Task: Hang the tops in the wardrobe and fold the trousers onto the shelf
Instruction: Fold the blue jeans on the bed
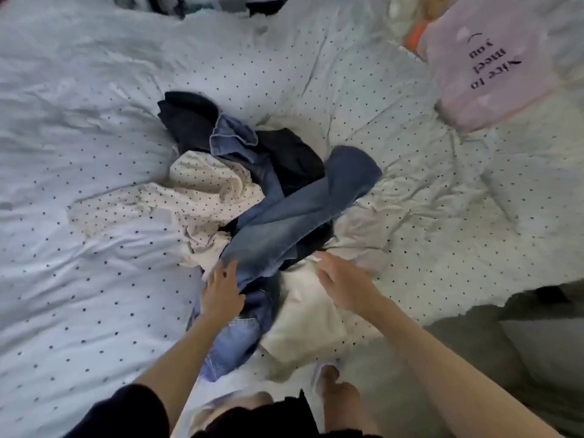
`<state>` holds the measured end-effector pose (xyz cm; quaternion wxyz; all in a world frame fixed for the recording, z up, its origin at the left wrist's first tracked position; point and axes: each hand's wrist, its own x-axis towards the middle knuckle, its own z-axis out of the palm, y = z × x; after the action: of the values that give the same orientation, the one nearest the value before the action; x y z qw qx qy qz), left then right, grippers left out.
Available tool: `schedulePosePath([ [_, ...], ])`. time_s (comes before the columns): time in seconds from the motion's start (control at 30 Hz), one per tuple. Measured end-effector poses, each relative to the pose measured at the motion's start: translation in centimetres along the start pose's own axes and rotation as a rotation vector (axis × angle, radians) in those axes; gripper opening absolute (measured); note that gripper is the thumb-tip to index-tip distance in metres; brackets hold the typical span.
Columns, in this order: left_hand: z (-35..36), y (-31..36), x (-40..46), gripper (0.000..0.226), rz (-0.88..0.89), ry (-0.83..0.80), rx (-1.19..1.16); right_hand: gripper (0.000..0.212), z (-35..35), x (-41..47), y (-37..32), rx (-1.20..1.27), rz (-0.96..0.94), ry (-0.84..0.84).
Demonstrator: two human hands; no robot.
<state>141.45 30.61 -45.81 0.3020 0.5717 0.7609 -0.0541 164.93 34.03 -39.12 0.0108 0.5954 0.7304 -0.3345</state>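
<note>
Both hands, left hand (221,295) and right hand (343,284), reach spread and empty; best grip the blue jeans (284,222) by the waistband at 6 o'clock.

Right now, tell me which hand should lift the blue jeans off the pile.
Left. The left hand already lies with straight fingers on the jeans, at their near end. The right hand reaches over the white garment beside them, so it would probably have to cross over.
</note>
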Motion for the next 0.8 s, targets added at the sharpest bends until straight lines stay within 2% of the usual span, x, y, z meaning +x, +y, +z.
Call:
schedulePosePath([
  [0.07,0.7,0.3,-0.4,0.075,-0.156,0.048,-0.075,0.045,-0.4,1.9,0.9,-0.054,-0.101,-0.106],
  [0.23,2.6,-1.0,-2.6,0.072,-0.404,0.119,-0.357,0.047,0.2,4.4,-0.4,-0.137,-0.347,-0.205],
  [0.3,3.8,-1.5,-3.6,0.056,-0.499,0.176,-0.448,0.048,1.4,5.1,-1.3,-0.165,-0.462,-0.260],
  [0.37,4.1,-1.8,-4.0,0.026,-0.546,0.214,-0.458,0.049,2.7,5.5,-2.4,-0.211,-0.557,-0.299],
  [0.4,3.6,-1.6,-3.9,0.016,-0.539,0.217,-0.457,0.050,3.3,5.6,-2.7,-0.234,-0.590,-0.296],
  [0.53,0.9,0.6,-3.3,0.028,-0.410,0.234,-0.496,0.064,4.0,5.4,-3.1,-0.320,-0.631,-0.241],
  [0.67,-1.2,5.1,-3.6,0.033,-0.180,0.209,-0.506,0.074,2.0,5.0,-2.8,-0.419,-0.685,-0.036],
  [0.73,-1.6,6.6,-4.2,0.029,-0.078,0.226,-0.562,0.062,1.1,5.6,-2.9,-0.416,-0.693,0.062],
  [0.8,-1.6,6.7,-5.0,0.029,-0.014,0.296,-0.610,0.032,0.7,6.3,-3.2,-0.388,-0.731,0.134],
])
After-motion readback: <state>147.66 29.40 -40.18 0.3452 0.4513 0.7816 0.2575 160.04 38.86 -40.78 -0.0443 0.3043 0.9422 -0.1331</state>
